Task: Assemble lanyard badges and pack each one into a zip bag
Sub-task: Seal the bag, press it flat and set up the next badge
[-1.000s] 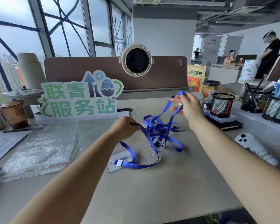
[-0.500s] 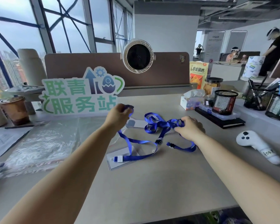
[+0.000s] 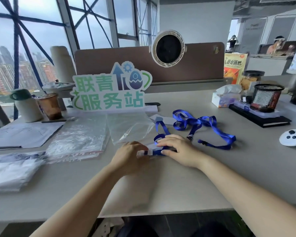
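A long blue lanyard (image 3: 196,123) lies tangled on the grey desk (image 3: 178,189), its black clips off to the right. My left hand (image 3: 129,155) pinches the lanyard's white-tipped end (image 3: 144,152) at the desk's middle. My right hand (image 3: 177,147) lies palm down beside it, fingers fairly straight, pressing on the strap and on a clear badge holder (image 3: 151,145) that is mostly hidden beneath both hands. A single clear zip bag (image 3: 130,127) lies flat just behind my hands, and a stack of zip bags (image 3: 77,139) sits to its left.
A green lettered sign (image 3: 109,93) stands behind the bags. An iced drink cup (image 3: 49,106) and papers (image 3: 22,134) are at the left, white packets (image 3: 10,171) at the near left. A tissue box (image 3: 225,99), mesh pen cup (image 3: 266,98), black notebook (image 3: 260,118) and white controller (image 3: 294,138) are at the right.
Both hands dropped from the raised lanyard and came together at the desk's middle over its white-tipped end and the badge holder. The strap now lies loose on the desk.
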{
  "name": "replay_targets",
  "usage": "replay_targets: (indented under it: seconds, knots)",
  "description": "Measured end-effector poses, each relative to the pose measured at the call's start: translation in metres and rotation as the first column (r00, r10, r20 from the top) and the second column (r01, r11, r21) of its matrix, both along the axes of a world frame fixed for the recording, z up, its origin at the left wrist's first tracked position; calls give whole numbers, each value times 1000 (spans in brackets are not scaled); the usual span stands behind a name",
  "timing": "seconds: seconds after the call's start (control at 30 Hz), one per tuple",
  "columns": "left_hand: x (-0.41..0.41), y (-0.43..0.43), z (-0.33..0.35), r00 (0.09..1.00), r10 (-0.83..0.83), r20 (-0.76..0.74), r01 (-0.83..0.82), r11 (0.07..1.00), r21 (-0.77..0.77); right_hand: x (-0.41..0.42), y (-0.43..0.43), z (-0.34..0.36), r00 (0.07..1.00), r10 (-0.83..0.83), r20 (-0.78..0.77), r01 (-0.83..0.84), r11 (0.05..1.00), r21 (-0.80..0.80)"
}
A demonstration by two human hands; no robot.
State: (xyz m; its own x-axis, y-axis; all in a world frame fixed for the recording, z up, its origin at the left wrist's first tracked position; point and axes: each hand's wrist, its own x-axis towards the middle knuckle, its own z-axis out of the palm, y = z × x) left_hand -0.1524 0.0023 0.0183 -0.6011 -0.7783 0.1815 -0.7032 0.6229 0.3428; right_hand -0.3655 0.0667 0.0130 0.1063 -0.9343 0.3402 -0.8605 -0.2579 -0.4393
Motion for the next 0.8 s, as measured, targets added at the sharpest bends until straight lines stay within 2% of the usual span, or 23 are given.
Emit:
replay_targets:
  seconds: [0.1,0.2,0.4,0.5,0.7,0.8]
  knots:
    - [-1,0,-14,996,32,-85,-37,998,-57,4,-2,-10,992,-69,-106,63,996,-59]
    - [-3,0,-18,989,68,-131,-78,994,-75,3,-2,-12,987,-124,-104,111,987,-119]
    - [-9,0,-19,997,70,-46,-72,996,-47,6,-2,-12,982,-167,-93,150,975,-166]
    - [-11,-1,-20,996,79,-28,-81,993,-80,7,-3,-15,977,-181,-116,151,961,-231]
    - [-8,-2,-17,998,52,-43,-50,997,51,8,-6,-21,945,-287,-160,220,914,-340]
    - [-8,0,-12,998,69,-1,-68,992,104,8,-5,-23,940,-291,-179,211,906,-366]
